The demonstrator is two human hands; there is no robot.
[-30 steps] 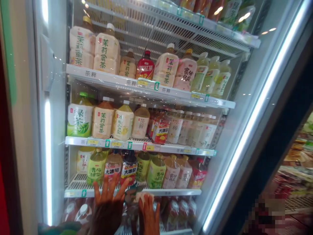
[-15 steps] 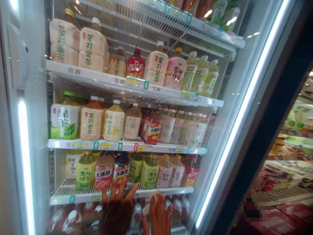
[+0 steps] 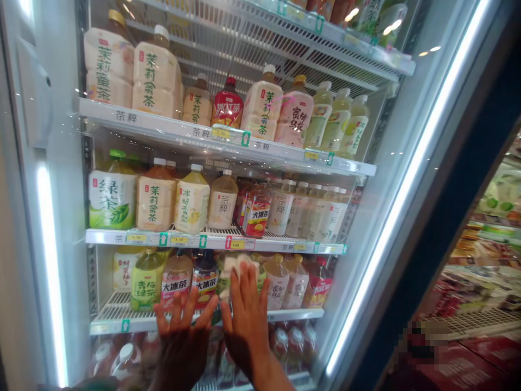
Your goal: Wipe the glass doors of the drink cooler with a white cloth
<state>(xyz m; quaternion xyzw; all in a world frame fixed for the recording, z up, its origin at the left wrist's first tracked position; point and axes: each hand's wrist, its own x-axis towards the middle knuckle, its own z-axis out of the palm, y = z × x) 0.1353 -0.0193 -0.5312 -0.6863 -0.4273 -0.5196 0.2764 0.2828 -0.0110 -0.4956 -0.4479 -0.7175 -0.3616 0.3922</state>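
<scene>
My left hand [image 3: 184, 339] lies flat with spread fingers on the glass door [image 3: 366, 217] of a drinks fridge, low down. Right beside it, my right hand [image 3: 244, 320] presses a white cloth [image 3: 236, 266] against the same glass, fingers stretched upward over the cloth. Behind the glass at that height stand bottles of tea [image 3: 175, 279] on a wire shelf [image 3: 114, 315].
The fridge holds several white shelves [image 3: 134, 122] packed with tea bottles. Lit strips run down the left frame [image 3: 49, 260] and the right door edge [image 3: 411, 179]. To the right are store shelves with packaged goods [image 3: 488, 260] and a red counter [image 3: 468, 369].
My right hand has slid the cloth up the glass from the bottom shelf level to the third shelf's bottles. My left hand stays flat on the glass.
</scene>
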